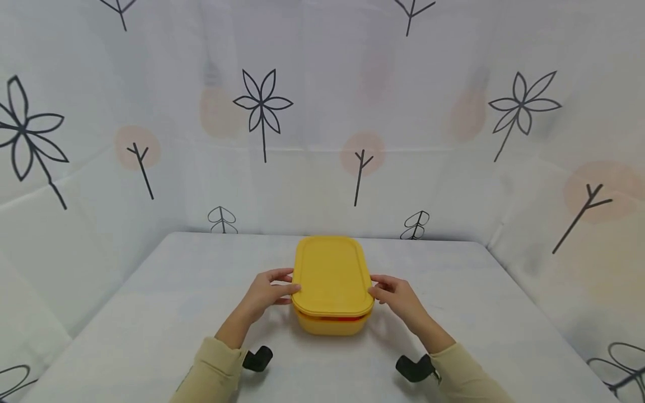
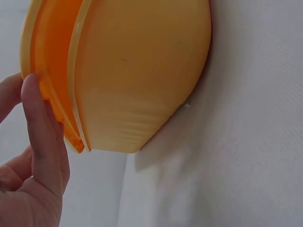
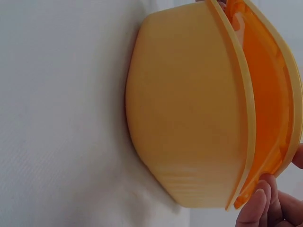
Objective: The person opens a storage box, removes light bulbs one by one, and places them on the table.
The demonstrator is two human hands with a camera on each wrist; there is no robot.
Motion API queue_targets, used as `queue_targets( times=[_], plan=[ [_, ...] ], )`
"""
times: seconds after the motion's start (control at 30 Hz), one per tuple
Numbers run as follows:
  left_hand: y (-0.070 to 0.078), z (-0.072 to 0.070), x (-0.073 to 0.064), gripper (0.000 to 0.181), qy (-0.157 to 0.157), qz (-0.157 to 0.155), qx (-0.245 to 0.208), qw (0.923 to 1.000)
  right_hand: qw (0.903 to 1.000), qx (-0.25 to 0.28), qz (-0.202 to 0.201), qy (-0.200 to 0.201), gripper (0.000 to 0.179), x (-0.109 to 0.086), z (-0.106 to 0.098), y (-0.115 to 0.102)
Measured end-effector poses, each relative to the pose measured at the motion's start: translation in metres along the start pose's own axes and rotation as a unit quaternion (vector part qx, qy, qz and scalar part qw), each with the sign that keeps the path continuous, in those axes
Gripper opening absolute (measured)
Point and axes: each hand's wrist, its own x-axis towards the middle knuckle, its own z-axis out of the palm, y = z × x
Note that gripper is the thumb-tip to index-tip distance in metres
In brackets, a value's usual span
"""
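A yellow lid (image 1: 332, 274) lies loosely over a yellow plastic box (image 1: 331, 326) standing on the table. Along the near end a gap shows something red or orange inside; the contents are mostly hidden. My left hand (image 1: 267, 291) pinches the lid's left edge, thumb on top and fingers beneath the rim. On the opposite edge, my right hand (image 1: 398, 296) holds the lid between thumb and fingers. Both wrist views show the lid (image 2: 57, 56) raised from the box wall (image 3: 189, 104), with an orange underside and a gap that narrows toward the bottom of each picture.
The box stands on a white table (image 1: 201, 280), toward its back edge. A white curtain (image 1: 312, 184) with plant drawings hangs behind and at both sides. Black devices (image 1: 258, 359) sit at both wrists, below light-coloured sleeves (image 1: 214, 366).
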Motion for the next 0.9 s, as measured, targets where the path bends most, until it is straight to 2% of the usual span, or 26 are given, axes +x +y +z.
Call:
queue_targets(
  times=[0.23,0.37,0.53,0.73,0.9],
  plan=[
    [0.002,-0.005,0.000,0.061,0.006,0.005,-0.011,0.9999,0.9997,0.023,0.005,-0.011,0.043,0.001,0.000,-0.007],
    [0.005,-0.011,-0.001,0.060,0.010,0.003,-0.011,0.9999,0.9974,0.065,0.000,-0.031,0.046,0.004,0.000,-0.011],
    [0.011,-0.021,-0.003,0.059,0.009,0.002,-0.012,0.9999,0.9924,0.113,0.004,-0.049,0.047,0.008,0.003,-0.018],
    [0.016,-0.035,-0.006,0.059,0.013,0.006,0.007,0.9999,0.9879,0.145,0.019,-0.051,0.046,0.009,0.013,-0.031],
    [0.019,-0.047,-0.009,0.059,0.016,0.008,0.023,0.9996,0.9843,0.164,0.015,-0.062,0.047,0.009,0.023,-0.038]
  ],
)
